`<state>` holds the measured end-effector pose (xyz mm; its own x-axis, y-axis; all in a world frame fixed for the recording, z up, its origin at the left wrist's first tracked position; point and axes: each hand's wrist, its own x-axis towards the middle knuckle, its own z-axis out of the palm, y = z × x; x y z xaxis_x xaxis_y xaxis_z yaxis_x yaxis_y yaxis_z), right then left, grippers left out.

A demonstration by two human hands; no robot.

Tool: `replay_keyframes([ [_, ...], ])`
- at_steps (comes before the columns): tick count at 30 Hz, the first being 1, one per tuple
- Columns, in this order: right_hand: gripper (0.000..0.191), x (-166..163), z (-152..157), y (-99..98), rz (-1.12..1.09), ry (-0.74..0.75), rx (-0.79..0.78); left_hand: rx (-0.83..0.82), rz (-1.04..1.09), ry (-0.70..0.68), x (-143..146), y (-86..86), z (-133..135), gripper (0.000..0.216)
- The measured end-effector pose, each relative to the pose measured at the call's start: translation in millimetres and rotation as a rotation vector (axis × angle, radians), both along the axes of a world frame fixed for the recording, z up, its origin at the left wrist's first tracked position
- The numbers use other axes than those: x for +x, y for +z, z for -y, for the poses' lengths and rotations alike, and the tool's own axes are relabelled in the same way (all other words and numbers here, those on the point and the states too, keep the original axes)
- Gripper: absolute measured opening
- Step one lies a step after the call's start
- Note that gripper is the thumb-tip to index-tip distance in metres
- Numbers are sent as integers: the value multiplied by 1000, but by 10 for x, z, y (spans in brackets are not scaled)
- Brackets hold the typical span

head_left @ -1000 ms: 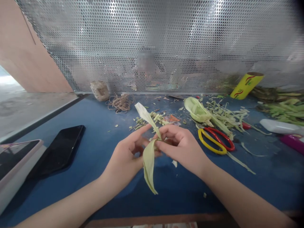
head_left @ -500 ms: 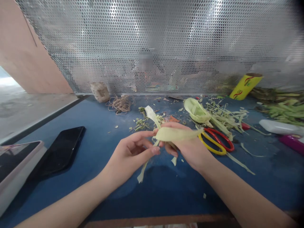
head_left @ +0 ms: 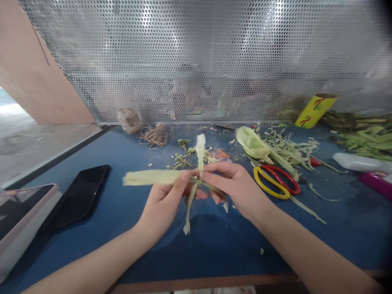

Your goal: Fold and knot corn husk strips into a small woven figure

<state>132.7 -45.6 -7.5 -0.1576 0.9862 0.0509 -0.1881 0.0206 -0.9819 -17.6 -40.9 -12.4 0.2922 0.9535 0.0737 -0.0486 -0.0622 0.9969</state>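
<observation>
Several pale green corn husk strips (head_left: 200, 153) cross at a small centre held between my two hands above the blue table. My left hand (head_left: 167, 200) pinches one wide husk strip (head_left: 153, 177), which points out to the left past my thumb. On the other side, my right hand (head_left: 235, 183) grips the crossing near its middle with thumb and fingers. One strip stands up from the centre and a thin one hangs down toward me. A torn bit of husk shows below my right fingers. Red-and-yellow-handled scissors (head_left: 272, 188) lie right of my right hand.
A hollow husk (head_left: 252, 143) and shredded strips (head_left: 294, 147) lie behind the scissors. Twine (head_left: 156, 134) sits at the back left, a black phone (head_left: 82, 192) at the left. A yellow tube (head_left: 315, 110) leans against the perforated metal panel (head_left: 199, 49). Greens lie at the far right.
The wide husk strip that pointed right across my right hand now points left over my left hand. The upper strip has swung more upright. Both hands stay close together.
</observation>
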Motion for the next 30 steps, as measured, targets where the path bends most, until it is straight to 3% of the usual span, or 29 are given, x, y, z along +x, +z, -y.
replay_keyframes([
  [4, 15, -10, -10, -20, -15, -66, 28, -52, 27, -27, -4, 11, 7, 28],
  [11, 12, -11, 13, 3, 14, 39, 27, -29, -80, -105, -6, 108, 41, 9],
  [15, 12, 5, 13, 45, 48, -9, 85, -25, -53, -154, -11, 116, 23, 5],
  [30, 13, 12, 10, 48, 136, 10, 125, -247, -55, -202, -48, 145, -9, 19],
])
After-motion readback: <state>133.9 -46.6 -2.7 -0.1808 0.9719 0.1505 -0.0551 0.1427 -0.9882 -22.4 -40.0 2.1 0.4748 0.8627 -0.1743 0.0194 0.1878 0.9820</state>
